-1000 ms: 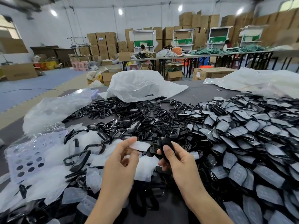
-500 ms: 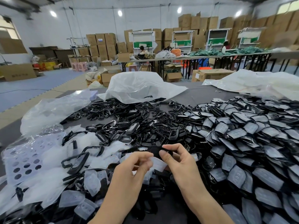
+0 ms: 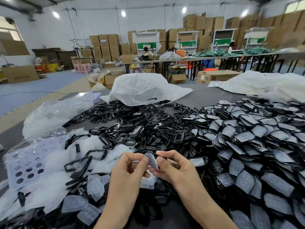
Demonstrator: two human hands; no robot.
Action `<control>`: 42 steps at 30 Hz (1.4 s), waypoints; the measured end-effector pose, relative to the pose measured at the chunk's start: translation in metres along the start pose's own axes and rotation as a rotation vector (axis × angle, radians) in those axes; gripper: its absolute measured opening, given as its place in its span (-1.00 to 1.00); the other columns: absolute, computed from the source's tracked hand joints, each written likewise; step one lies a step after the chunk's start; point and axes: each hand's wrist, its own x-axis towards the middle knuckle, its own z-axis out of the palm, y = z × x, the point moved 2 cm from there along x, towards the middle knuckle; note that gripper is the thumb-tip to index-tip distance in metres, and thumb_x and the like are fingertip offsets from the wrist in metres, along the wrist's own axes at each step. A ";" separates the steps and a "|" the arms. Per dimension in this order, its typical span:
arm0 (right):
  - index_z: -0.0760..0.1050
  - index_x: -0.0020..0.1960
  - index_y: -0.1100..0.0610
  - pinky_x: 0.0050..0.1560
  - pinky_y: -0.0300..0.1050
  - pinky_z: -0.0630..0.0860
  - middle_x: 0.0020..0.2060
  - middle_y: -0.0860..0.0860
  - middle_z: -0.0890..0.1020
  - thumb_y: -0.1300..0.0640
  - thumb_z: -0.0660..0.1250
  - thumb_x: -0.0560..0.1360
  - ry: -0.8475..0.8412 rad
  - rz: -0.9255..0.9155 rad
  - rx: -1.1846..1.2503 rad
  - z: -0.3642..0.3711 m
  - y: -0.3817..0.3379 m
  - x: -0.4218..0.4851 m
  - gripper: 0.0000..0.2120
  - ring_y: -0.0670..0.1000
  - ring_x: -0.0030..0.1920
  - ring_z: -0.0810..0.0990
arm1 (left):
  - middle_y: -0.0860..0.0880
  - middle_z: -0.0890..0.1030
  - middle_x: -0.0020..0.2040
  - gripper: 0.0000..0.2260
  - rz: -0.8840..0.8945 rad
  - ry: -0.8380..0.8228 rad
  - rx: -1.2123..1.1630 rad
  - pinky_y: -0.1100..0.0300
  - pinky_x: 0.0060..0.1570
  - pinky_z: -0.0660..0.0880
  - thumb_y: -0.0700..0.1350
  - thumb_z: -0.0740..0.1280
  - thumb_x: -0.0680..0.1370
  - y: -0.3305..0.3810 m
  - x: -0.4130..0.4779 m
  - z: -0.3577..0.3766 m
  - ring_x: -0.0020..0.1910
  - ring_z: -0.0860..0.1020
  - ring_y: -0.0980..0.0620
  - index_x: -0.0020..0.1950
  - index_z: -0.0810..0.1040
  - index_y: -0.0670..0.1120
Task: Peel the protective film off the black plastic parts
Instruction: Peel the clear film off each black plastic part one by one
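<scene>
Translucent film [image 3: 152,161], long axis upright, sits pinched between both hands, left hand [image 3: 130,167] on its left edge, right hand [image 3: 176,166] on its right, part hidden.

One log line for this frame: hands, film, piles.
left hand pinches film | right hand grips black part, mostly hidden | filmed parts piled right | loose films piled left
</scene>
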 end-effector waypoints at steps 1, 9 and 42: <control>0.68 -0.04 0.07 -0.03 -0.22 0.63 -0.08 0.16 0.74 0.02 0.46 0.42 -0.011 0.011 0.015 0.000 -0.001 0.000 -0.83 0.17 -0.01 0.74 | -0.05 0.67 -0.30 -0.92 -0.004 0.009 -0.013 0.21 -0.18 0.56 -0.12 0.43 0.53 0.000 0.000 0.000 -0.34 0.63 0.02 -0.12 0.59 0.05; 0.64 -0.07 0.13 -0.14 -0.19 0.62 -0.18 0.17 0.72 0.09 0.50 0.34 0.031 -0.031 -0.001 0.000 0.002 0.001 -0.80 0.10 -0.23 0.69 | 0.01 0.63 -0.30 -0.84 -0.029 -0.080 -0.131 0.26 -0.21 0.58 -0.12 0.43 0.46 0.000 0.000 0.004 -0.34 0.62 0.01 0.02 0.58 0.02; 0.57 0.04 0.05 -0.27 -0.34 0.50 -0.29 -0.07 0.69 0.20 0.37 0.59 0.027 -0.181 -0.368 -0.003 0.003 0.001 -0.92 -0.17 -0.32 0.59 | 0.11 0.68 -0.05 -0.75 0.208 -0.111 0.228 0.32 -0.04 0.54 -0.20 0.33 0.59 0.011 -0.010 0.007 -0.06 0.65 0.11 0.06 0.67 0.16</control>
